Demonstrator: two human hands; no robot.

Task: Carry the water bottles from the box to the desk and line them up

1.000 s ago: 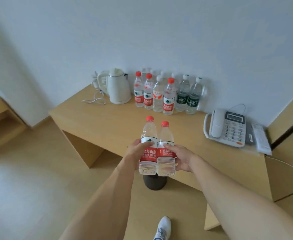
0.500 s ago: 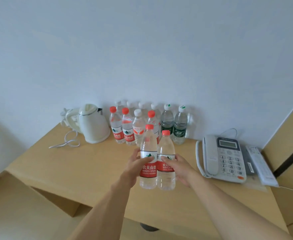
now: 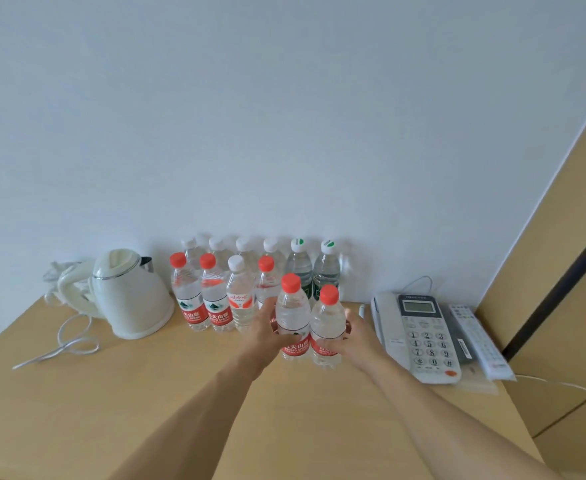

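Two red-capped water bottles are held upright, side by side and touching, over the wooden desk (image 3: 111, 410). The left hand (image 3: 267, 332) is wrapped around the left bottle (image 3: 293, 317), fingers closed on its body at label height. The right hand (image 3: 355, 337) is closed in the same way around the right bottle (image 3: 327, 327). The left bottle's cap stands slightly higher than the right one's. Whether the bases touch the desk surface cannot be determined from this view; the hands cover part of the lower bodies.

Behind the held pair, a group of bottles stands against the white wall (image 3: 284, 116). Front row, left to right: two red-capped bottles with red labels (image 3: 187, 299) (image 3: 215, 299), one white-capped bottle (image 3: 239, 299), and one more red-capped bottle (image 3: 266, 282), partly hidden by the left hand. Back row: several white-capped bottles (image 3: 217, 247), partly hidden by the front row, and two bottles with green-marked caps and dark labels (image 3: 298, 265) (image 3: 326, 268) at the right end. The held pair sits just in front of the right part of this group.

A white electric kettle (image 3: 128, 296) stands to the left of the bottles, with its cord (image 3: 66, 344) lying loose on the desk. To the right, a white desk telephone (image 3: 419, 334) lies flat, and a remote control (image 3: 478, 341) lies just beside it near the wooden panel (image 3: 544, 254)
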